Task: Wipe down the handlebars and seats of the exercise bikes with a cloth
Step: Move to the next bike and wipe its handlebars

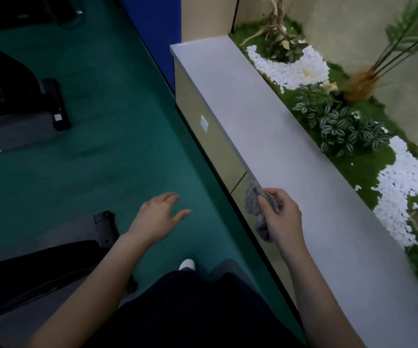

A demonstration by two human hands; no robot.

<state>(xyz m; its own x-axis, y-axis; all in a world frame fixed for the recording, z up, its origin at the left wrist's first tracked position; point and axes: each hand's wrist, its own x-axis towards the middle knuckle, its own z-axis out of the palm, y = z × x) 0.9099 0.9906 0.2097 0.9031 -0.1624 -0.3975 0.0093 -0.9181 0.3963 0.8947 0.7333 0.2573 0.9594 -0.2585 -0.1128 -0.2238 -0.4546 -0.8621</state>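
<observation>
My left grip [157,217] hangs over the floor, fingers spread, holding nothing. My right grip [282,217] is clamped on the cloth [253,197] at the ledge's [253,109] front edge. It is only loosely bunched, so it could slip before I reach a bike [54,106].

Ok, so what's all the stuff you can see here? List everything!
cloth: one, grey, scrunched in the right hand, at the ledge's edge
ledge: one, pale grey, runs along the right
plants: several, green, behind the ledge
pebbles: two patches, white, among the plants
machine bases: two, black, on the floor at left
floor: one, green, left and middle
shoe: one, white, bottom middle
left hand: one, bare, open above the floor
right hand: one, bare, holding the cloth
</observation>
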